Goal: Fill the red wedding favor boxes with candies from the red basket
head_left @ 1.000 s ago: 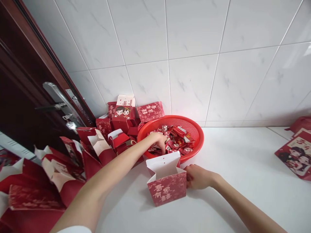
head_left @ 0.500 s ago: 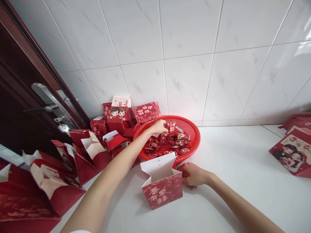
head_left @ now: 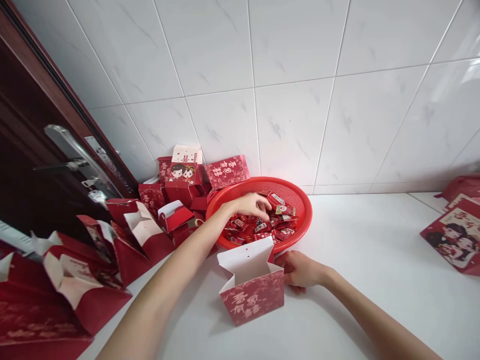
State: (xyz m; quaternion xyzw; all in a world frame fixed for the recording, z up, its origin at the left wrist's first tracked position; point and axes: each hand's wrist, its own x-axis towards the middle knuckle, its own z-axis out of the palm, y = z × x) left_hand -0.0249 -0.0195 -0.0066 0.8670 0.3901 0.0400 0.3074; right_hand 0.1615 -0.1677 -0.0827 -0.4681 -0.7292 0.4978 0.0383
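Observation:
My left hand [head_left: 253,205] reaches into a red plastic basket [head_left: 306,227], its curved fingers apart just over wrapped candies [head_left: 263,226]. Nothing clearly shows between those fingers. In front of the basket, on the white surface, stands a red paper candy box [head_left: 255,300] with its top flaps open and its inside white. My right hand [head_left: 300,271] rests low at the box's right side, fingers curled against its edge. The fingertips next to the box are partly hidden.
Several red boxes with open tops [head_left: 150,230] crowd the left side, beside a dark door with a metal handle [head_left: 75,150]. More boxes [head_left: 227,172] lean on the tiled wall. A printed red box [head_left: 455,240] sits at far right.
A red candy packet that my left hand held upright is no longer seen in its fingers. That hand has moved slightly right and lower over the candies. My right hand stays at the box.

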